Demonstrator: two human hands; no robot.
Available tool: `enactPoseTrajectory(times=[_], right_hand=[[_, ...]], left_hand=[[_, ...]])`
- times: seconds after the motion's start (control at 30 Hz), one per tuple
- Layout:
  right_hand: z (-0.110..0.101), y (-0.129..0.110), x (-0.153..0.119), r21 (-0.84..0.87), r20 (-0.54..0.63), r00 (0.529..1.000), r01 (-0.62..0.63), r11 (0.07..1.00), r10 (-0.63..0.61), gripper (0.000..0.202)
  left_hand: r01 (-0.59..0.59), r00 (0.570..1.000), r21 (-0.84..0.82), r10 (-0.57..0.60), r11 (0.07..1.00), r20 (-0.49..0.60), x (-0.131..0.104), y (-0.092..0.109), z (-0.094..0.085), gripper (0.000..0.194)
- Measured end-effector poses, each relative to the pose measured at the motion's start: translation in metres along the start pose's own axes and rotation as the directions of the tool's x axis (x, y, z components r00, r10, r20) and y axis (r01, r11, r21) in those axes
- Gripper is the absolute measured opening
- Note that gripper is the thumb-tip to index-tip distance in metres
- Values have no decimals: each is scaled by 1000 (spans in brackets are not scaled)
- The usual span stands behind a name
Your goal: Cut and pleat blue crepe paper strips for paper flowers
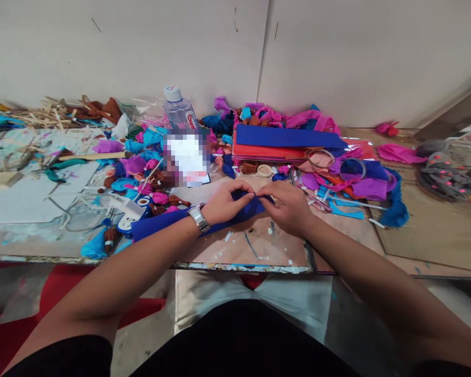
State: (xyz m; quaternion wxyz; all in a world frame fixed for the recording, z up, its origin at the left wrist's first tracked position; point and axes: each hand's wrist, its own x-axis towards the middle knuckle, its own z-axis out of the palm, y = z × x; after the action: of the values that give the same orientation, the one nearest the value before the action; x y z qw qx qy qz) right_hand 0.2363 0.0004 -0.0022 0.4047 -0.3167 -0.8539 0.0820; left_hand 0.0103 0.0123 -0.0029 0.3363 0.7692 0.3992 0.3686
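A long dark blue strip (160,222), crepe paper or cloth by its look, lies across the front of the work table and runs under my left wrist. At its right end, my left hand (228,201) pinches the edge between thumb and forefinger. My right hand (286,205) meets it there, thumb and fingertips closed on the same end. The fingertips of both hands nearly touch, and the fingers hide the exact fold of the strip. Just beyond my hands lie a small tape ring (264,170) and a phone with a blurred screen (188,157).
A water bottle (179,107) stands behind the phone. Stacked blue and red sheets (290,139) lie at the back, with tape rolls (352,168) beside them. Bundled coloured pieces, green-handled pliers (65,165) and a power strip (130,209) crowd the left. Cardboard (427,225) covers the right.
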Motion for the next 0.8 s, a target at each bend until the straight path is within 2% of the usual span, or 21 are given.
enactPoseTrajectory(times=[0.27, 0.53, 0.8], right_hand=[[0, -1, 1, 12, -9, 1000, -23, 1000, 23, 13], [2, -4, 1, 22, -17, 995, -101, 995, 102, 13], [2, -5, 2, 31, -19, 996, -86, 996, 87, 12]], left_hand=[[13, 1000, 0, -13, 1000, -11, 0, 4, 0, 22], [30, 999, -13, -30, 999, -35, -1, 4, 1, 24], [32, 998, -19, -33, 999, -47, -1, 2, 3, 25]])
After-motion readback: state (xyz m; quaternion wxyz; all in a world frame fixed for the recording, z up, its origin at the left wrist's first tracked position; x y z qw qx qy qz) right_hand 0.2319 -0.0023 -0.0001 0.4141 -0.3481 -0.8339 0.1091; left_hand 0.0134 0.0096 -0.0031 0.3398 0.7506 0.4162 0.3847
